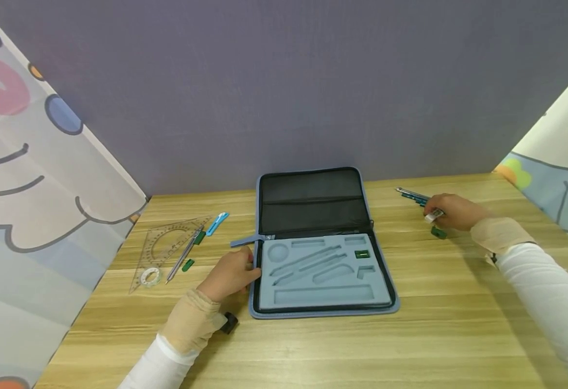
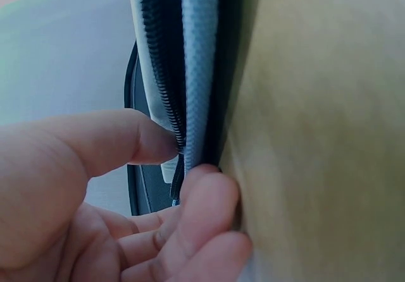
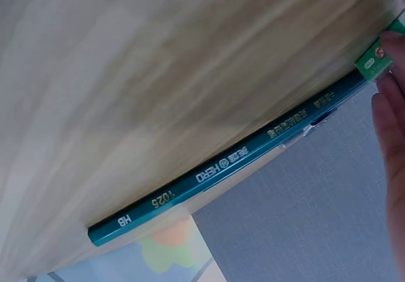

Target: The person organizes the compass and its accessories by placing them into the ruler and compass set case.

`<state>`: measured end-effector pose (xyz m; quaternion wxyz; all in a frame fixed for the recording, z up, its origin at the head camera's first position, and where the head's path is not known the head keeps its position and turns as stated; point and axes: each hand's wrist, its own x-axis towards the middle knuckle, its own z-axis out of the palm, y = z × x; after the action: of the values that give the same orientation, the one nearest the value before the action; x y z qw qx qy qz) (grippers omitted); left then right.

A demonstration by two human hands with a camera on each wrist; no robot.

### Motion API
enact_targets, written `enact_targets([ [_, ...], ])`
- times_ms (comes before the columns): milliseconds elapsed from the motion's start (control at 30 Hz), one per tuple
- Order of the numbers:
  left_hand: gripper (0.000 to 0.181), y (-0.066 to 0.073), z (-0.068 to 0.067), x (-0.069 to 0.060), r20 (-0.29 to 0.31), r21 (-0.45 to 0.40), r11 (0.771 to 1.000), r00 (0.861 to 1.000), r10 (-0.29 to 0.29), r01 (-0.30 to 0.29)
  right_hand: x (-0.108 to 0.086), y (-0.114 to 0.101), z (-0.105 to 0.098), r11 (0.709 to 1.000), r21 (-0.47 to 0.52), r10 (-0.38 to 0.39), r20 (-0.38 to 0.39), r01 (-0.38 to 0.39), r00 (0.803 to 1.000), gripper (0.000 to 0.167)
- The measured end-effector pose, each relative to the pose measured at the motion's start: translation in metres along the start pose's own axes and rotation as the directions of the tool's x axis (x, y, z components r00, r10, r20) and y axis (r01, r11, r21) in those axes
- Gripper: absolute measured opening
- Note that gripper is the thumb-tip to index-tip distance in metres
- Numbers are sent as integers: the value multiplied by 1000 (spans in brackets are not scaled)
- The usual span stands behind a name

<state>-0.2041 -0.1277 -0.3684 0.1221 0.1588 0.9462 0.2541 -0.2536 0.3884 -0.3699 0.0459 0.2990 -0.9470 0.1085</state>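
Observation:
An unzipped blue-edged case lies spread on the table, with a light-blue foam insert in its near half. In one foam slot sits a small green piece; the other visible slots hold nothing. My left hand pinches the case's left zipper edge between thumb and fingers. At the right, my right hand pinches a small white block, possibly an eraser, whose green printed part shows in the right wrist view. A teal HB pencil lies just beyond the fingers.
On the left lie a clear set square, a white ring, a silver compass-like tool, a blue cutter and small green pieces. Another green piece is beside my right hand. A grey panel stands behind.

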Motion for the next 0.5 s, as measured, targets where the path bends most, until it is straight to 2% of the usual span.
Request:
enact_targets([
  [267,21,-2,1,0,-1,-7,1000,1000,7,-7,3,-4,1,997,30,66,40,-67,997,24],
  [500,22,-2,0,0,4,-2,1000,1000,26,-26,2,-11,1,996,45,73,-20,-72,997,24],
])
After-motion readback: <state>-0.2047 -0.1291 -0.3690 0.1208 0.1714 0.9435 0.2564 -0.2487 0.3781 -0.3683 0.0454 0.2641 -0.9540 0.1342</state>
